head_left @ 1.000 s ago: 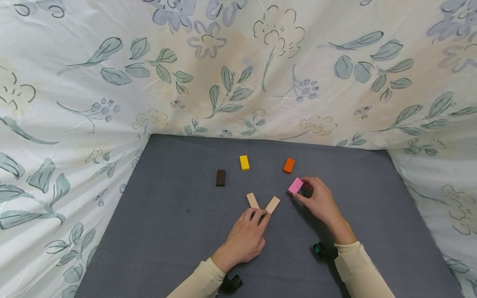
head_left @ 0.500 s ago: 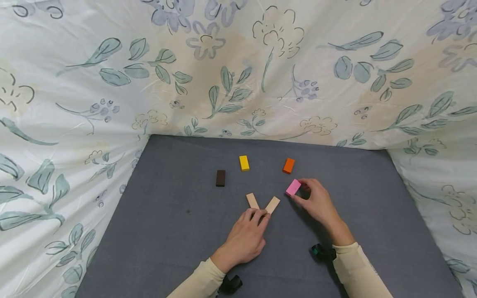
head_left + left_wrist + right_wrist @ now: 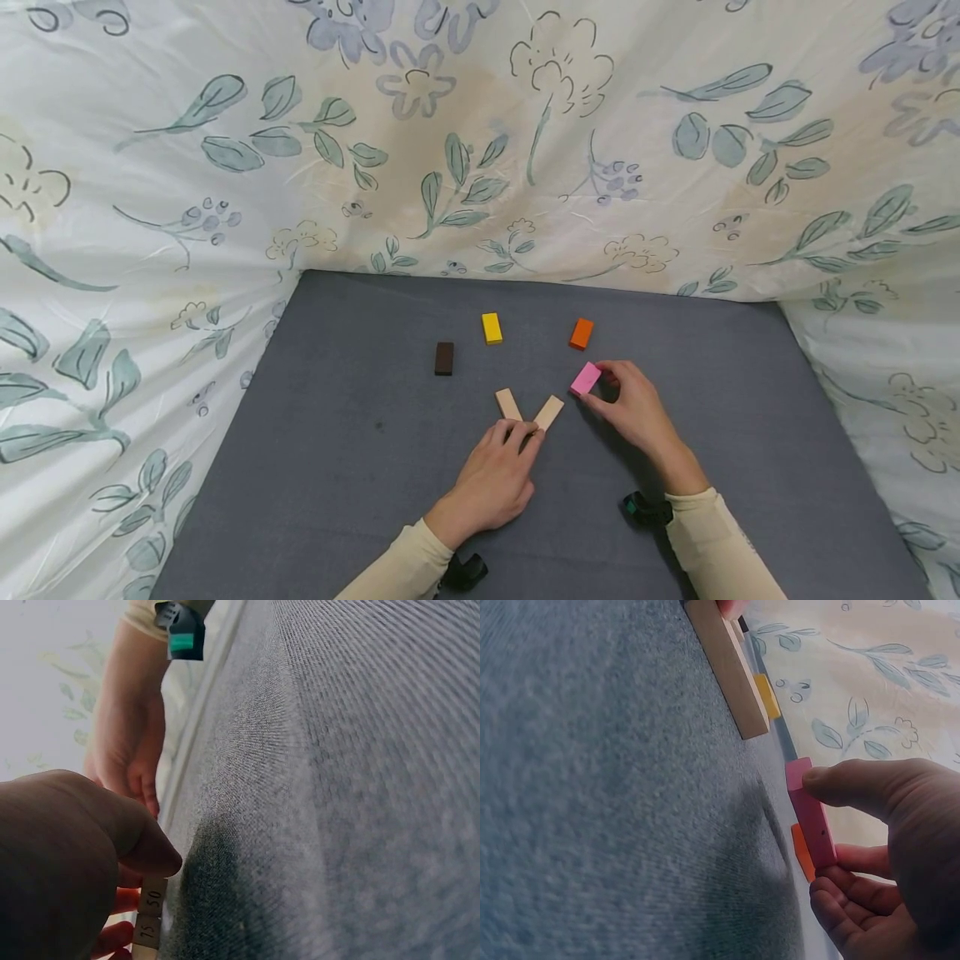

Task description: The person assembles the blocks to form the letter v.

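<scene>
- Surface: a grey cloth-covered table (image 3: 322, 467), creased faintly toward its near edge, with a small dark spot left of centre.
- Surroundings: white floral fabric (image 3: 457, 108), patterned with lilac flowers and green leaves, rises beyond the table's back edge and along its left and right edges.
- Right hand (image 3: 641, 408): thumb and fingers close together on a pink block (image 3: 585, 378), held tilted just above the table, right of centre.
- Left hand (image 3: 491, 483): fingers curled over the near ends of two plain wooden blocks (image 3: 549, 411), which form a V opening toward the back edge; the thumb is drawn in beside them.
- Toward the back edge, left to right: dark brown block (image 3: 444, 358), yellow block (image 3: 492, 328), orange block (image 3: 581, 334), all apart.
- Lettering: the wooden end faces read "50" and apparently "75", side by side.
</scene>
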